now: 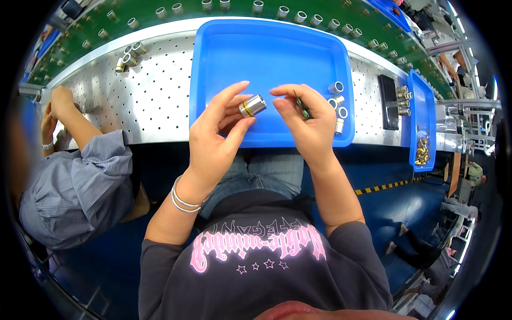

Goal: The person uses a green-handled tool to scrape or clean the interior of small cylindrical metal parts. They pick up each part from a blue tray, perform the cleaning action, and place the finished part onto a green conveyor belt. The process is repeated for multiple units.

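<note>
1. The metal cylinder [253, 105] is above the large blue tray [272, 45], nearer its near edge than its far edge. It tilts, with its plain silver end toward the upper right and its yellowish band toward the palm.
2. The left hand [213, 128] is partly closed, pinching the cylinder between thumb and fingers. This seems a sound grip: holding the banded part leaves the silver end accessible.
3. The right hand [309, 125] is half curled, with a small green-and-dark piece [302, 108] tucked against its fingers. The thumb and forefinger stand apart, their tips near the cylinder but not touching it. The piece's exact shape is too small to tell.
4. For good control, a light, steady pinch with the left hand should suit the smooth round wall, which could roll if squeezed unevenly.
5. The curled right fingers should secure the small piece while leaving thumb and forefinger free. Working over the tray, inside its raised edges, should help catch anything dropped.
6. Other cylinders [342, 112] lie in the tray along its right edge, toward the near right corner; the right forearm is best moved gently beside them.
</note>
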### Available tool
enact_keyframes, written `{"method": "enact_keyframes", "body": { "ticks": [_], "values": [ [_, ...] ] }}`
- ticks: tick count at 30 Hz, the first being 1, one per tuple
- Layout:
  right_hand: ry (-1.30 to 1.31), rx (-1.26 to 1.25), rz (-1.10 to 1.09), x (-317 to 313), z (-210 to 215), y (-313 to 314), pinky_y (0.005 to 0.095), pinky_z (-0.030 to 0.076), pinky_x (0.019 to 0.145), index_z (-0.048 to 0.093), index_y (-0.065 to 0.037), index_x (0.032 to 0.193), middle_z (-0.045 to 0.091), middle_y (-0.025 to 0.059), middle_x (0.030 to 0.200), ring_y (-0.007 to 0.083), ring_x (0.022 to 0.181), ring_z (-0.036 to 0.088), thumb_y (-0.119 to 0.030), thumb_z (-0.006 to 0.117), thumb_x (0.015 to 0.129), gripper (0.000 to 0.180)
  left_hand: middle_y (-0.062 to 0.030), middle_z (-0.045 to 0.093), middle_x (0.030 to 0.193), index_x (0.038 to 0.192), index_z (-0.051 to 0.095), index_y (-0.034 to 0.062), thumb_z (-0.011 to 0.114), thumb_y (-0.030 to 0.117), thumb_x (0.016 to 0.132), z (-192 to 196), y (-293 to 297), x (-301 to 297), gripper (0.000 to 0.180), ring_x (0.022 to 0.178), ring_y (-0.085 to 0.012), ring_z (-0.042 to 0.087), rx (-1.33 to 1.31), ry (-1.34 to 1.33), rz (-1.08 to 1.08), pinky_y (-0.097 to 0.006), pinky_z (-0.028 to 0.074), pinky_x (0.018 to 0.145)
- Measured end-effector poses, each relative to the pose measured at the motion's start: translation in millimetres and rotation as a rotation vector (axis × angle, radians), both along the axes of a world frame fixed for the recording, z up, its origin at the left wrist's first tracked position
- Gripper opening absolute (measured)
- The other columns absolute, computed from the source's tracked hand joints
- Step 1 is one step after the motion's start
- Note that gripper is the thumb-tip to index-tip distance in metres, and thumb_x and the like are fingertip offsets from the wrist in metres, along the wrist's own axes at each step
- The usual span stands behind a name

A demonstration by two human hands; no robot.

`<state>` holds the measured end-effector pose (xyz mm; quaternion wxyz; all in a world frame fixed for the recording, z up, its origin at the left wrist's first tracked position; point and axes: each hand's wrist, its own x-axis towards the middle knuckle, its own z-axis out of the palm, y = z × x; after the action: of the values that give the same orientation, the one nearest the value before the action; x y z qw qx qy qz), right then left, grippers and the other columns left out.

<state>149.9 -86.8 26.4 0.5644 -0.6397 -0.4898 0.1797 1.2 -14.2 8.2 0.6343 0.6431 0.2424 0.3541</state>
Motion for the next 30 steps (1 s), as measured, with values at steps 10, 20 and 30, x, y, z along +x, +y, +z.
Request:
{"method": "enact_keyframes", "body": {
  "ticks": [10,20,30],
  "values": [
    [0.464,0.012,0.209,-5,2,0,0.0209,0.040,0.058,0.063,0.001,0.083,0.059,0.0036,0.078,0.0073,0.066,0.051,-0.006,0.066,0.082,0.007,-0.0121,0.060,0.105,0.126,0.049,0.0018,0.061,-0.008,0.080,-1,2,-2,0.048,0.097,-0.0193,0.062,-0.416,-0.137,-0.096,-0.029,0.051,0.084],
    [0.111,-0.076,0.087,-2,-3,-5,0.0229,0.045,0.061,0.062,-0.002,0.086,0.060,0.0049,0.079,0.0112,0.069,0.056,-0.008,0.067,0.080,0.010,-0.0101,0.058,0.108,0.127,0.049,0.0012,0.062,-0.003,0.082,-9,0,-2,0.048,0.096,-0.0166,0.060,-0.421,-0.104,-0.092,-0.027,0.049,0.085],
    [-0.146,0.094,0.125,-6,-8,-2,0.0309,0.048,0.062,0.064,-0.004,0.085,0.061,0.0098,0.079,0.0245,0.071,0.059,-0.003,0.068,0.073,0.013,-0.0095,0.056,0.110,0.130,0.045,-0.0019,0.052,-0.010,0.085,-18,-6,5,0.046,0.098,-0.0144,0.058,-0.227,-0.033,-0.071,-0.024,0.048,0.084]
  ]
}}
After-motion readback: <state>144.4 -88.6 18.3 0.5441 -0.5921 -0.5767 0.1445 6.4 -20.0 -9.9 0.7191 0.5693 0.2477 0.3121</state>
